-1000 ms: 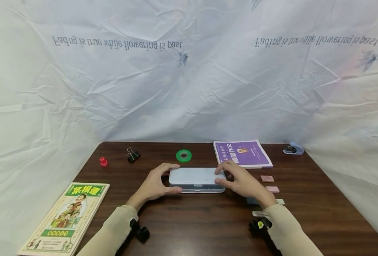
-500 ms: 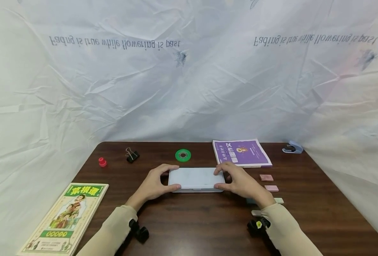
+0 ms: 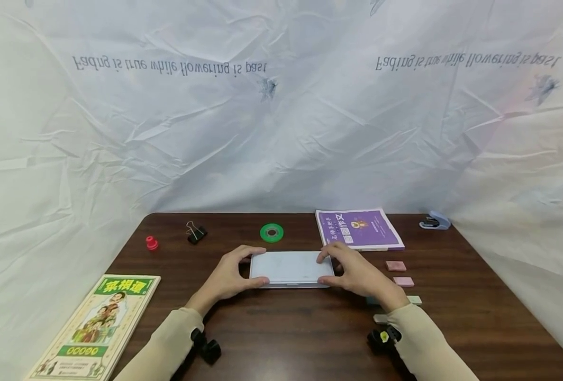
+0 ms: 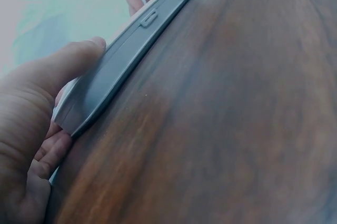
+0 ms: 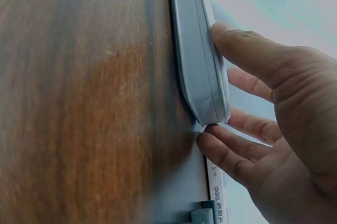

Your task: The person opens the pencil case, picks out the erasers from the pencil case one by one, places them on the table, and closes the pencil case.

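A pale grey-white pencil case (image 3: 291, 267) lies flat on the dark wooden table, its lid down and its small latch (image 4: 149, 18) facing the person. My left hand (image 3: 231, 272) grips its left end, thumb on the near top edge and fingers round the far side. At the opposite end, my right hand (image 3: 357, 272) holds it the same way. The right wrist view shows the thumb (image 5: 247, 45) on the lid's edge and fingertips (image 5: 208, 134) by the case's end. Parts of the left fingers are hidden behind the case.
Several small eraser-like blocks (image 3: 396, 266) lie to the right. A purple book (image 3: 362, 229) and a pale blue stapler (image 3: 435, 220) are behind them. A green tape roll (image 3: 272, 233), black binder clip (image 3: 197, 233), red stopper-like piece (image 3: 152, 243) and green-cream book (image 3: 102, 323) lie around.
The pencil case's lid, slightly raised at the front one second ago, has come down shut. Both hands stay at its ends.
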The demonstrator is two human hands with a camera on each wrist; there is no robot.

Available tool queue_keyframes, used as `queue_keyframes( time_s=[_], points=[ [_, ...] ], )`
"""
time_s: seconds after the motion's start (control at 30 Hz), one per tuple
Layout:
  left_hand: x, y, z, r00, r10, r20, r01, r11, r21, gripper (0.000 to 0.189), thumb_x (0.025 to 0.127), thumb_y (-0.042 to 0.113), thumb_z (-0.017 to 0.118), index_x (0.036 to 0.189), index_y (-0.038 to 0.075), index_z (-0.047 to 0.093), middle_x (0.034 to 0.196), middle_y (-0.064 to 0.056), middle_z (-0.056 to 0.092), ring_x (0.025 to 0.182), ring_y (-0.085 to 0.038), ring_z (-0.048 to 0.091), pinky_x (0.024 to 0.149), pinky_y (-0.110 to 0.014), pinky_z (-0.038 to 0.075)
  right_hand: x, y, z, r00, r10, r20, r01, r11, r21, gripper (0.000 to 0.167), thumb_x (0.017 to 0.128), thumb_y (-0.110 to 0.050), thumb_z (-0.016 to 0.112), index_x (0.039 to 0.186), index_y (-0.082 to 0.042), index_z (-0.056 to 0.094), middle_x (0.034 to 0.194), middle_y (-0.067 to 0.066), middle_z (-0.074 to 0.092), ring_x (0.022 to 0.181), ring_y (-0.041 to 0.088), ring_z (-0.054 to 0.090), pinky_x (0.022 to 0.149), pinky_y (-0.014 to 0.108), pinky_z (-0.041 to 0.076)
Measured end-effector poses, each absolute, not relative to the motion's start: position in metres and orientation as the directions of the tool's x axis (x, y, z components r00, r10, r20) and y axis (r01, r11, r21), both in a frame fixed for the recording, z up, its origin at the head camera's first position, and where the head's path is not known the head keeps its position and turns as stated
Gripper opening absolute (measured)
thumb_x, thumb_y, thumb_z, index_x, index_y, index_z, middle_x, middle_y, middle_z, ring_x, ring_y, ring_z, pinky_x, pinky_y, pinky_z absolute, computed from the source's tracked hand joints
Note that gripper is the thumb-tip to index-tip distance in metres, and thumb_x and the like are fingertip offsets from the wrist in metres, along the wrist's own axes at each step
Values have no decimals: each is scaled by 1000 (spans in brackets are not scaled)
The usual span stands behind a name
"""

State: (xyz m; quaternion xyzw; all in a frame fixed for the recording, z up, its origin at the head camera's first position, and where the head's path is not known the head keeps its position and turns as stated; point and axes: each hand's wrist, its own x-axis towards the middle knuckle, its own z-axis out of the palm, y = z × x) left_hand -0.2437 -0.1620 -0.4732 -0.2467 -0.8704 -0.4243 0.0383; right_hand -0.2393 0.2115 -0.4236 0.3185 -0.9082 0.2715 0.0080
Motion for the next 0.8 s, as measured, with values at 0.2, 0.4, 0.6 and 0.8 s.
queue_keyframes(
  time_s=[0.2, 0.4, 0.6, 0.8],
  points=[
    [-244, -159, -469, -867, 404, 292, 480, 517, 709, 83, 89, 45, 97, 159, 17, 62, 152, -4, 63, 136, -30, 66, 115, -52, 58, -237, 210, -417, -802, -564, 196, -588, 690, -423, 44, 99, -38, 88, 132, -14, 71, 134, 9, 64, 112, 27, 65, 97, 49, 60],
    [-235, -152, -439, -829, 399, 391, 559, 581, 592, 114, 82, 54, 98, 175, 31, 36, 174, -13, 36, 157, -39, 44, 118, -68, 51, -232, 212, -403, -852, -455, 259, -524, 753, -399, 73, 101, -38, 86, 159, -7, 55, 159, 27, 46, 136, 47, 62, 110, 67, 57],
    [-225, -147, -411, -815, 366, 450, 547, 744, 384, 145, 69, 77, 95, 180, 43, 8, 186, -14, 2, 171, -44, 9, 125, -89, 17, -230, 217, -391, -896, -342, 282, -428, 834, -347, 104, 96, -49, 88, 178, -23, 29, 180, 30, 9, 156, 68, 30, 114, 87, 40],
    [-223, -147, -410, -848, 326, 417, 455, 852, 259, 146, 72, 91, 82, 180, 42, -3, 186, -8, -19, 171, -45, -15, 118, -98, 4, -228, 218, -393, -912, -318, 258, -390, 866, -312, 117, 93, -64, 84, 181, -32, 14, 184, 24, -11, 162, 70, 6, 120, 95, 6]
  ],
)
